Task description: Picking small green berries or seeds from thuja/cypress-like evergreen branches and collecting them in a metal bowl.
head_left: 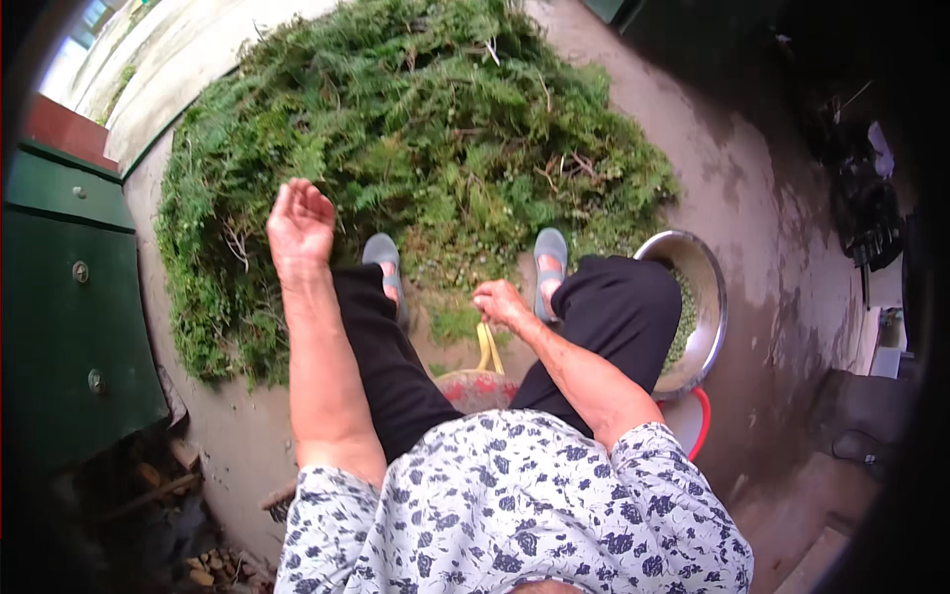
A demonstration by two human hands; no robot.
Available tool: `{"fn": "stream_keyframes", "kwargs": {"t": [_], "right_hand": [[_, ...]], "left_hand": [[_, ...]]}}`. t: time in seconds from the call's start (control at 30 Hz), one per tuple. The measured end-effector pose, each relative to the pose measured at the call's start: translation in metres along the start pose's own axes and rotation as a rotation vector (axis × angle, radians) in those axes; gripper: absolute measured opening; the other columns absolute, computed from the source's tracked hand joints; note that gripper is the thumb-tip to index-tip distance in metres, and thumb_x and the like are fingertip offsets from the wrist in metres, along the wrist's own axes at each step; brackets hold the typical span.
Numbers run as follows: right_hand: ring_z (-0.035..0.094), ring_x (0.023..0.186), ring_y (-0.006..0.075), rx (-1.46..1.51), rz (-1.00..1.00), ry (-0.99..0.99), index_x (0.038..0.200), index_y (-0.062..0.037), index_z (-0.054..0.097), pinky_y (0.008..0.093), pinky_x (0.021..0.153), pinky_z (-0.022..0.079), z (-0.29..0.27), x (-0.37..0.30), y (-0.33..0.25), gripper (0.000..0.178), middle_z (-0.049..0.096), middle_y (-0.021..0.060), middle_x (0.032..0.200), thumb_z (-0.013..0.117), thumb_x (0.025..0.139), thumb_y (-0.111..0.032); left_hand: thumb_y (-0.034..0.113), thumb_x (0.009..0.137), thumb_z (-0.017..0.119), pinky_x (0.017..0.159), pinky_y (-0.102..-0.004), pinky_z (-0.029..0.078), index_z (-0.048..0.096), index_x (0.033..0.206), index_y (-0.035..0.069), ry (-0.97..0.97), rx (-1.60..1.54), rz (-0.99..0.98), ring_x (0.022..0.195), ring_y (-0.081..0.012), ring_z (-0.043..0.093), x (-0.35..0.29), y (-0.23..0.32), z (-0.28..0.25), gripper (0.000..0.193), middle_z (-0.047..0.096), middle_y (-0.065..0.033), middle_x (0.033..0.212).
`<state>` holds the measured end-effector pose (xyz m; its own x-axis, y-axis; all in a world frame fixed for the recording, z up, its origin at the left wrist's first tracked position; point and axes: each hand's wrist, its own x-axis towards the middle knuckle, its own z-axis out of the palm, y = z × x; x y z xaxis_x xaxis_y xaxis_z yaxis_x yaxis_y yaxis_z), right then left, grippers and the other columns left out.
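My left hand [302, 224] is raised over the left part of a big heap of green conifer branches [416, 129]. Its palm faces up with the fingers loosely bent, and no object shows in it. Between my knees my right hand [503, 301] has its fingers closed at the top of a yellow strap [488, 346]. The strap runs down to a round reddish container or seat [475, 388], partly hidden by my shirt and legs. Beside my right knee stands a wide metal bowl [720, 322] holding many small green berries or seeds [683, 332].
A red-rimmed vessel [703, 421] sits partly under the bowl. On the left stands a dark green cabinet [74, 297] with round knobs, with wood pieces [208, 569] on the floor below. Dark items [866, 203] are at the right. My grey shoes [381, 249] touch the heap's near edge.
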<state>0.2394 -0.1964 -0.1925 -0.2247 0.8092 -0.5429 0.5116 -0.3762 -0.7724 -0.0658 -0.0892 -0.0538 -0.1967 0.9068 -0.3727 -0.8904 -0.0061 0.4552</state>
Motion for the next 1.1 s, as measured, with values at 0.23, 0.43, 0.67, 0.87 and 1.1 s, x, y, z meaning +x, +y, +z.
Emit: {"fn": "stream_keyframes", "kwargs": {"t": [0.23, 0.43, 0.67, 0.87, 1.1], "right_hand": [[0.059, 0.05, 0.0133, -0.071, 0.117, 0.054, 0.092, 0.0005, 0.063, 0.0273, 0.044, 0.046, -0.006, -0.008, 0.043, 0.02, 0.06, 0.0076, 0.064, 0.055, 0.08, -0.013], [0.059, 0.053, 0.0123, 0.028, 0.062, 0.027, 0.094, 0.001, 0.061, 0.0255, 0.044, 0.045, -0.01, -0.013, 0.026, 0.02, 0.061, 0.006, 0.069, 0.054, 0.082, -0.013], [0.059, 0.053, 0.0122, -0.084, 0.226, 0.024, 0.094, -0.0005, 0.061, 0.0251, 0.043, 0.046, -0.004, 0.007, 0.082, 0.018, 0.062, 0.0064, 0.071, 0.053, 0.083, -0.013], [0.064, 0.073, 0.0233, -0.028, 0.627, 0.041, 0.091, -0.0072, 0.067, 0.034, 0.071, 0.05, 0.002, 0.029, 0.072, 0.018, 0.066, 0.0119, 0.078, 0.059, 0.078, -0.016], [0.06, 0.055, 0.0139, -0.141, 0.347, 0.041, 0.102, -0.006, 0.063, 0.0281, 0.043, 0.047, 0.017, 0.096, 0.086, 0.022, 0.062, 0.0073, 0.078, 0.055, 0.081, -0.01]], "left_hand": [[0.022, 0.085, 0.057, 0.066, -0.0356, 0.048, 0.058, 0.085, 0.006, 0.218, 0.036, 0.0, 0.07, -0.0167, 0.06, 0.027, -0.009, 0.011, 0.016, 0.062, -0.0019, 0.079], [0.02, 0.086, 0.055, 0.065, -0.0342, 0.048, 0.056, 0.085, 0.006, 0.194, 0.108, -0.038, 0.069, -0.0165, 0.06, 0.049, -0.03, 0.03, 0.014, 0.062, -0.0031, 0.077], [0.014, 0.084, 0.059, 0.067, -0.0344, 0.05, 0.055, 0.092, 0.003, 0.048, 0.287, -0.064, 0.071, -0.018, 0.06, 0.061, -0.041, 0.053, 0.015, 0.061, -0.0069, 0.082], [0.013, 0.088, 0.054, 0.071, -0.0323, 0.05, 0.055, 0.098, -0.001, -0.055, 0.355, -0.02, 0.076, -0.0162, 0.06, 0.058, -0.011, 0.049, 0.018, 0.061, -0.007, 0.086], [0.01, 0.09, 0.049, 0.073, -0.0331, 0.049, 0.052, 0.108, -0.003, -0.207, 0.261, -0.104, 0.076, -0.0162, 0.06, 0.034, 0.003, 0.052, 0.022, 0.061, -0.0077, 0.088]]}}
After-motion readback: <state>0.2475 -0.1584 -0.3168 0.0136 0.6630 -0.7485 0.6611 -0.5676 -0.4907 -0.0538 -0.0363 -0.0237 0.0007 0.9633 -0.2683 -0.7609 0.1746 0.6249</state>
